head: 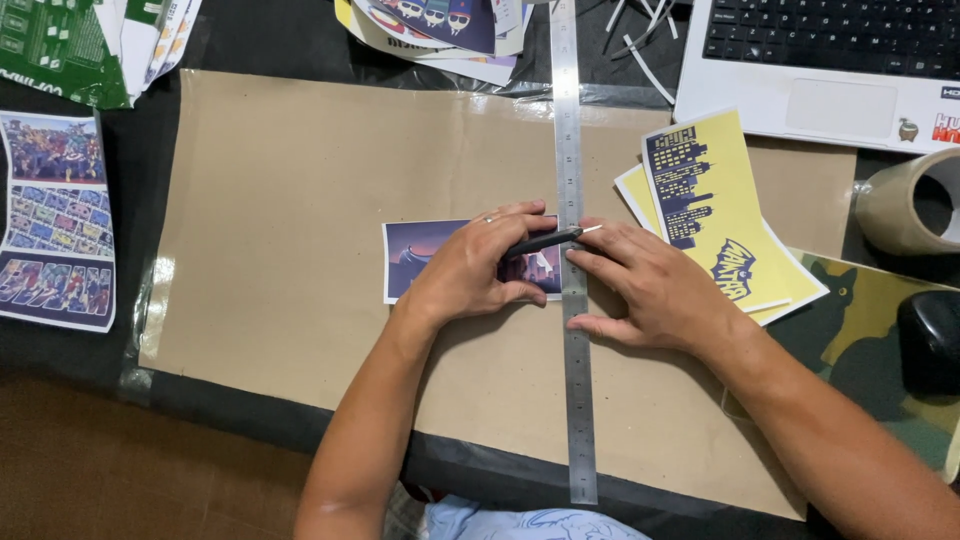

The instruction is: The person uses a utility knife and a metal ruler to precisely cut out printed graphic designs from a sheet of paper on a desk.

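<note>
A dark desk is covered in the middle by a large sheet of brown cardboard [300, 230] taped down as a work mat. At about 10 o'clock lies a strip of colourful printed pictures [55, 220], at 12 o'clock a loose pile of papers [440, 30], at 1 o'clock the corner of a white laptop [800, 70], and at 3 o'clock a roll of tape [910, 205] and a dark mouse [928, 340] on a camouflage pad.

In the centre of the cardboard lies a small purple print [420, 258], flat, its right part hidden under the hands. A long steel ruler [575, 380] runs across it from 12 to 6 o'clock. The right hand [655, 290] is spread open and presses down on the ruler and the paper beside it, gripping nothing. The left hand [470, 270] is closed around a thin dark knife [545, 241], whose light tip touches the ruler's edge; I cannot tell for sure if the blade is already in the paper.

Just right of the ruler, at 2 o'clock, two yellow prints [710, 210] lie stacked.

The purple print looks thin, light and bendable, so it will slide or curl easily; it is best held flat under the ruler, with fingers away from the cutting edge. The ruler is stiff and smooth and may slip on glossy paper.
</note>
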